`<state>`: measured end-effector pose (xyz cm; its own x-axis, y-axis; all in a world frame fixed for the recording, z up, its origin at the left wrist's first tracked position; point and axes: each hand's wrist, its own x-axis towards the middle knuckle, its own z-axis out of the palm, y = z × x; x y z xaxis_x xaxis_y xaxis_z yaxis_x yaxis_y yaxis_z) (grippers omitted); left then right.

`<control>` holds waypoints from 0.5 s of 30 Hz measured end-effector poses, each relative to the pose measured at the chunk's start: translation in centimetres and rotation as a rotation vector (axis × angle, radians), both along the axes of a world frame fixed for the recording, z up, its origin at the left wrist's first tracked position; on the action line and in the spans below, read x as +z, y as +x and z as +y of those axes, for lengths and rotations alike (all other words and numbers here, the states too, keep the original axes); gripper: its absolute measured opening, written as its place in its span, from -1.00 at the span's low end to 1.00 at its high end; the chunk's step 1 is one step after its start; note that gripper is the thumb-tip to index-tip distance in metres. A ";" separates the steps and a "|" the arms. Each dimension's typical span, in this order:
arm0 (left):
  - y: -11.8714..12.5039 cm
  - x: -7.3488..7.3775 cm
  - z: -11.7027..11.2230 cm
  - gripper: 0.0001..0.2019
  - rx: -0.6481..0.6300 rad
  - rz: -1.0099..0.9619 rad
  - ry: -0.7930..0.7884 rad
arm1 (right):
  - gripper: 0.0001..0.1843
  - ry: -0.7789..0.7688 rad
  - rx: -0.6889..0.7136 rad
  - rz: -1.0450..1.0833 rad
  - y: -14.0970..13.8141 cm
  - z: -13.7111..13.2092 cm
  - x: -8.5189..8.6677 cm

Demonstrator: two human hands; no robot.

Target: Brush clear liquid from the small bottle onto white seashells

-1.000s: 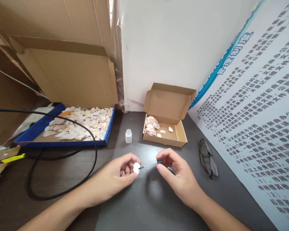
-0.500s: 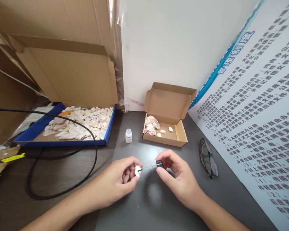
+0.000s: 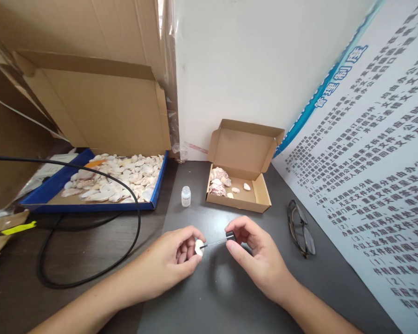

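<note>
Presently the left hand (image 3: 174, 260) pinches a white shell (image 3: 199, 247) above the tabletop (image 3: 223, 287), while the right hand (image 3: 256, 257), fingers closed on a black-capped brush (image 3: 218, 241), touches its tip to it. Few shells lie in the small box (image 3: 242, 192); many fill the blue tray (image 3: 55, 185), so most work seems left.

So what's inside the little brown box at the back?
The small cardboard box holds a few seashells: bigger speckled ones at its left side and some small pale ones beside them. Its lid stands open. The front wall hides the nearest strip of the floor.
</note>
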<state>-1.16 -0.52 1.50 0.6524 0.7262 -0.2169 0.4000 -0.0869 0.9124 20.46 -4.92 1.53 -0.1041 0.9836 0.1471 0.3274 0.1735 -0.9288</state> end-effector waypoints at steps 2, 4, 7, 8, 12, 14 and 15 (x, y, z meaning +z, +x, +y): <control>0.1 0.1 0.0 -0.74 0.005 -0.005 -0.008 | -0.89 -0.006 -0.002 -0.014 0.0 0.0 0.0; 0.1 0.1 0.0 -0.73 0.006 -0.006 -0.011 | -0.90 -0.004 -0.007 -0.023 0.0 0.0 0.0; 0.0 0.1 0.0 -0.74 0.000 0.001 -0.010 | -0.89 0.001 -0.012 -0.010 0.0 0.0 0.0; 0.0 0.0 0.0 -0.74 -0.001 0.002 -0.009 | -0.88 -0.001 -0.006 -0.008 0.0 0.0 0.0; -0.1 -0.1 0.0 -0.74 0.004 0.002 -0.009 | -0.90 -0.003 0.009 -0.012 0.0 0.0 0.0; -0.1 -0.1 0.0 -0.74 0.003 0.005 -0.004 | -0.90 0.008 0.004 0.000 -0.1 0.0 0.0; -0.1 0.0 0.0 -0.74 0.001 0.008 0.000 | -0.90 0.013 0.006 0.006 -0.1 0.0 0.0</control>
<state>-1.25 -0.54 1.47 0.6499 0.7267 -0.2226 0.4077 -0.0861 0.9090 20.36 -4.91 1.52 -0.1087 0.9810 0.1610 0.3212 0.1879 -0.9282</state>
